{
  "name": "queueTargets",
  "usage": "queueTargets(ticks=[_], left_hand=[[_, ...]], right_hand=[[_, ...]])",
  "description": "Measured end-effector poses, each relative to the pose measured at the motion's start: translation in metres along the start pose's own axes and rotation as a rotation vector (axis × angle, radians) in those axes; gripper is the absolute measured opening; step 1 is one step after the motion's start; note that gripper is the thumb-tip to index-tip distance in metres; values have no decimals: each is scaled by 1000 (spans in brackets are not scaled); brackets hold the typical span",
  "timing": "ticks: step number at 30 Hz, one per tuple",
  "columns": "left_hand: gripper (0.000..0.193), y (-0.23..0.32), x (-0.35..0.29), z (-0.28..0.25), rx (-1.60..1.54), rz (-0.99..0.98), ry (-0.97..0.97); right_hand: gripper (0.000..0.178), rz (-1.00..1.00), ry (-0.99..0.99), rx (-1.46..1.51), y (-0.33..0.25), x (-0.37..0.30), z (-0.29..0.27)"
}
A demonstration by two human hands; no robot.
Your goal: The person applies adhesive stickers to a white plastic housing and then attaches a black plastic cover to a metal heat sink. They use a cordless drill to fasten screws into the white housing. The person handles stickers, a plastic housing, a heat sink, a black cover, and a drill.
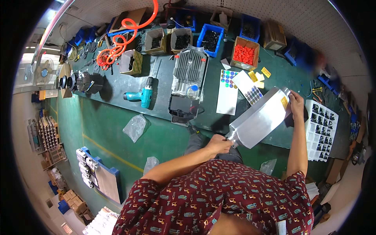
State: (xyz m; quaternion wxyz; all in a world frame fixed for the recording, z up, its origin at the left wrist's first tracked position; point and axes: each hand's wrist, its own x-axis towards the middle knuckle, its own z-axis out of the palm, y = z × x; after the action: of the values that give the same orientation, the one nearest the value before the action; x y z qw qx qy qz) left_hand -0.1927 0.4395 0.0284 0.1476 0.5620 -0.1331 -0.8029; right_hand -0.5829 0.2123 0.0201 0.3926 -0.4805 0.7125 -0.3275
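A smooth silver metal cover (258, 121) with a small yellow label is held tilted over the bench's front edge. My left hand (219, 145) is closed round its near lower end. My right hand (296, 105) grips the far upper end, its fingers partly behind the metal. To the left on the bench lies a finned grey metal housing (189, 74) with red plugs and a black part at its near end. Sheets of round shiny stickers (227, 92) and several loose yellow labels (259, 76) lie just beyond the cover.
A teal cordless drill (145, 96) lies left of the housing. Blue bins (210, 39) and cardboard boxes of small parts line the back, one holding red caps (244, 55). An orange coiled hose (117, 47) hangs at left. A white tray (320, 131) of black parts sits at right.
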Motion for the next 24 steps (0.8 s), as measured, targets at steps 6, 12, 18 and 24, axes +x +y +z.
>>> queueTargets(ticks=[6, 12, 18, 24], left_hand=[[18, 39, -121, -73, 6, 355, 119], [21, 39, -154, -145, -218, 373, 331], [24, 31, -131, -173, -346, 322, 317], [22, 26, -120, -171, -440, 258, 328]], right_hand=[[28, -278, 35, 82, -189, -65, 53], [29, -670, -314, 69, -314, -25, 204], [30, -766, -478, -132, -312, 43, 317], [31, -604, -559, -168, -286, 51, 354]])
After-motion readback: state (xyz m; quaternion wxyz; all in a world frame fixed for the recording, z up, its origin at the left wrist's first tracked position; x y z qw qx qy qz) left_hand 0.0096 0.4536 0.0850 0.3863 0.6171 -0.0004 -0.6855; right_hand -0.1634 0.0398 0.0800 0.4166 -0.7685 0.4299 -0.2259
